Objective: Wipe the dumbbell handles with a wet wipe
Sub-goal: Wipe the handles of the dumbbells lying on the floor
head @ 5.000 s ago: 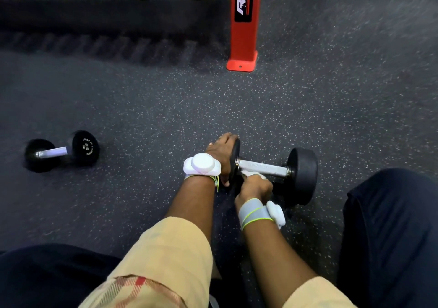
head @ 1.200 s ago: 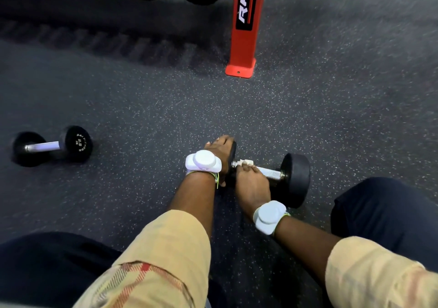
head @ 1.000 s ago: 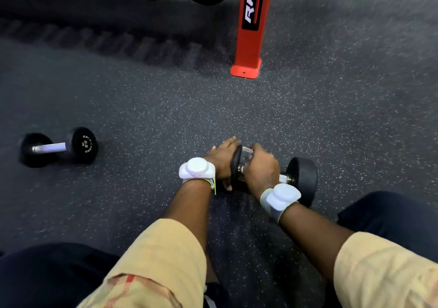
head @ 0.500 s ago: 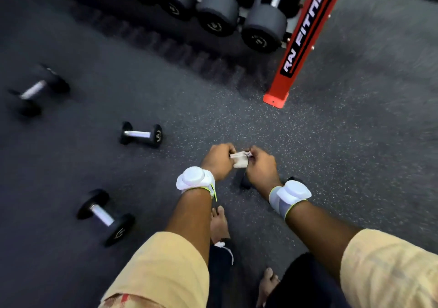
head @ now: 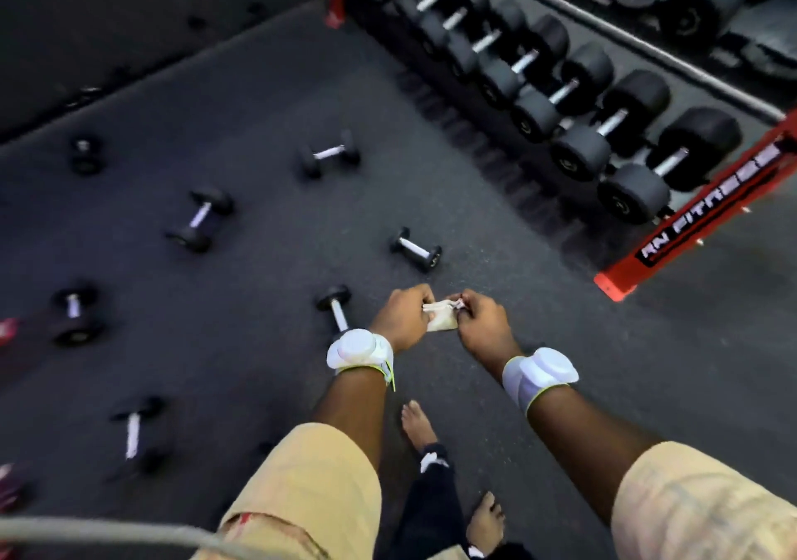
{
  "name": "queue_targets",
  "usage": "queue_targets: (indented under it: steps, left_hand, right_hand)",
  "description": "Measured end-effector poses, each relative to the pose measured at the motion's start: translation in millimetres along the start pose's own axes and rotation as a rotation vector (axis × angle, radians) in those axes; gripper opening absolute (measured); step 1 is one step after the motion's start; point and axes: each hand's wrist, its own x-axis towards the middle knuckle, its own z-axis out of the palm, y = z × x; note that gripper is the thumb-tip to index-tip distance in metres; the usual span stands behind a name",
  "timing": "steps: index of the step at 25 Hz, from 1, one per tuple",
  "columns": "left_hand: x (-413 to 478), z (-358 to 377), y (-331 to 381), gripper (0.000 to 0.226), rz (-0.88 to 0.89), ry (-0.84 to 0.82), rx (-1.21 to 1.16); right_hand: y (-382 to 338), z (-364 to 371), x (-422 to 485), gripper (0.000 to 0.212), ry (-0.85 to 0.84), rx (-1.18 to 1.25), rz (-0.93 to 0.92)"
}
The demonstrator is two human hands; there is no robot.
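A crumpled white wet wipe [head: 440, 319] is stretched between my two hands in front of me, above the floor. My left hand [head: 402, 316] pinches its left end and my right hand [head: 484, 325] pinches its right end. Several small black dumbbells with metal handles lie on the dark rubber floor: one [head: 335, 307] just left of my left wrist, one [head: 416, 250] ahead of my hands, others [head: 201, 219] farther left. Neither hand touches a dumbbell.
A red rack [head: 698, 214] at the right holds a row of large black dumbbells [head: 604, 128]. My bare feet [head: 417, 422] stand on the floor [head: 258, 344] below my hands. A grey cord [head: 108, 531] crosses the lower left corner.
I have risen from a crouch; the view now looks down from higher up. My hands left the dumbbell on the floor and now hold the wipe between them.
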Motion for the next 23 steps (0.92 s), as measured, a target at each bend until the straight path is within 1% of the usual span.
queue_targets:
  steps: [5, 9, 14, 17, 19, 23]
  left_hand:
    - [-62.5, -62.0, -46.8, 0.007, -0.146, 0.178, -0.070]
    - [-86.9, -94.9, -98.9, 0.009, -0.254, 0.292, -0.121]
    - [-70.4, -114.7, -166.3, 0.010, -0.379, 0.306, -0.188]
    - [-35.7, -127.3, -207.2, 0.012, -0.428, 0.265, -0.213]
    - [-19.1, -133.4, -220.9, 0.016, -0.447, 0.244, -0.243]
    - [20.2, -145.4, -249.3, 0.015, -0.459, 0.255, -0.278]
  right_hand:
    - [-72.3, 52.3, -10.0, 0.030, -0.171, -0.055, -0.131]
    - [-112.7, 108.6, -1.9, 0.024, -0.310, -0.110, -0.196]
    - [-136.3, 172.5, 39.9, 0.019, -0.448, -0.199, -0.188]
    - [-153.3, 203.7, 77.5, 0.018, -0.475, -0.255, -0.145]
    - [-160.4, 213.5, 94.5, 0.016, -0.488, -0.283, -0.122]
    - [-169.7, 238.1, 139.4, 0.019, -0.515, -0.333, -0.089]
